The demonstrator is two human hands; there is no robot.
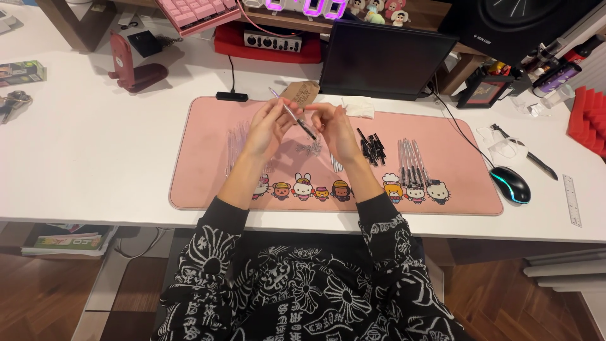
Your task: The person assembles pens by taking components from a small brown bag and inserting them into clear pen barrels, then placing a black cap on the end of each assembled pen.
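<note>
two hands meet above the middle of a pink desk mat (208, 151) on the white table (88, 145), seen from the head camera. the left hand (265, 129) and the right hand (334, 129) both pinch one thin pen (292, 114), which slants from far left to near right between them; its clear end points far left past the left fingers, its dark tip sits near the right fingers.

just right of the right hand lies a small heap of black pen parts (372, 149) on the mat, and further right a row of slim pen refills (411, 165). left of the left hand lie clear pen barrels (237, 145), hard to make out. a black computer mouse (511, 184) rests on the table off the mat's right edge. a dark monitor (385, 60) stands at the far side, a pink keyboard (199, 12) beyond it to the left.
</note>
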